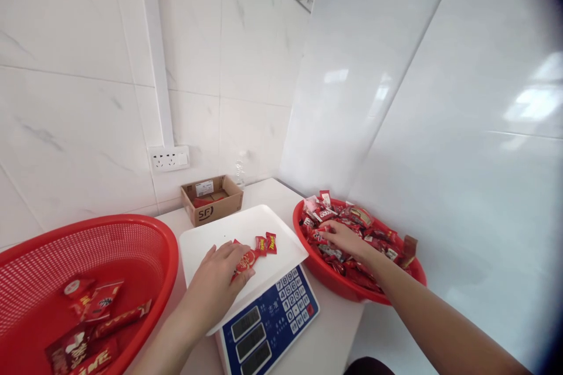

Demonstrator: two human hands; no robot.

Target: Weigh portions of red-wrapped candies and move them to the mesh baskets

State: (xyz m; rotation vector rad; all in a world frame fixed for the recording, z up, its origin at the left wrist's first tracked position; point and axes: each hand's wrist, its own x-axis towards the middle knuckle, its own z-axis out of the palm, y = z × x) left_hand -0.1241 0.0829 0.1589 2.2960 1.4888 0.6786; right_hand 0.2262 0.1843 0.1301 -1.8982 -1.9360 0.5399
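Note:
My left hand [222, 272] is over the white tray of the digital scale [200, 240], its fingers curled on a red candy packet [245, 262] with gold print. Just beyond that packet, two small red candies [266, 244] with yellow lettering lie on the tray. My right hand [343, 238] reaches into the red basket on the right [319, 275], which is heaped with red-wrapped sweets. Its thumb and fingertips are closed on a small red-wrapped candy [321, 234] at the near left of the heap.
A larger red mesh basket [165, 246] at the left holds several red-wrapped snacks [103, 300]. Behind the scale stands an open cardboard box [220, 210] with red items inside, and a clear plastic bottle [240, 170] beside it. Tiled walls close off the back and right.

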